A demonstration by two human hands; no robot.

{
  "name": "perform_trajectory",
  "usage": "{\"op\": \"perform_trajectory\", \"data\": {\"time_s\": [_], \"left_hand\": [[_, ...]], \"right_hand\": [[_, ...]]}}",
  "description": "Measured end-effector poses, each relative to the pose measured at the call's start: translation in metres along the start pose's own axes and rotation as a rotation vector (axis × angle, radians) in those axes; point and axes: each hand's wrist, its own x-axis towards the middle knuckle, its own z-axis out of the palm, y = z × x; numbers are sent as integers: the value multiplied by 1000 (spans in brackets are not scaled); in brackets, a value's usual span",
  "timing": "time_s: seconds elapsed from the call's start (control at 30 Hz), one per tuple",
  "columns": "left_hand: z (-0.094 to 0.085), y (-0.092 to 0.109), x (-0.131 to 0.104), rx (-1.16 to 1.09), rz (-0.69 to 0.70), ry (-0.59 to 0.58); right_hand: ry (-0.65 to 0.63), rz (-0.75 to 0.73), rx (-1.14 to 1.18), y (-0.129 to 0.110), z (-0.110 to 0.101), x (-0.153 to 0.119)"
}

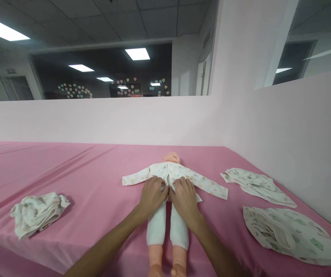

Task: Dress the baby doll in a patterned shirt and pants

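Grip point(184, 197) on shirt point(158, 170), clothes point(39, 212) either side

Head-worn view, from the doll's foot end

The camera, set at the wearer's head, looks from above and just short of the feet of the doll point(179, 227), facing forward and down along its length. The doll lies near the lens; beyond its head, farther off, the field takes in the white wall point(96, 120) and the window point(102, 71) above.
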Motion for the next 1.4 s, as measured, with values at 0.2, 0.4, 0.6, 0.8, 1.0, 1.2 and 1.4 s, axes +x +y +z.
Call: {"op": "perform_trajectory", "data": {"time_s": [0.2,0.4,0.6,0.8,1.0,1.2,1.4], "left_hand": [[3,10,7,237,81,16],[9,1,21,178,120,-41],[11,-9,23,-67,151,-22],[17,-4,18,-93,197,110],[17,-5,17,-89,188,85],[16,-4,17,-134,170,88],[17,-5,16,-122,193,87]], "right_hand": [[-75,79,0,7,-1,0],[-63,256,377,20,-2,6],[-78,484,996,28,-1,15],[-9,493,1126,15,-1,15],[-16,395,1055,8,0,11],[4,394,952,6,-3,10],[-8,323,973,4,-7,7]]}}
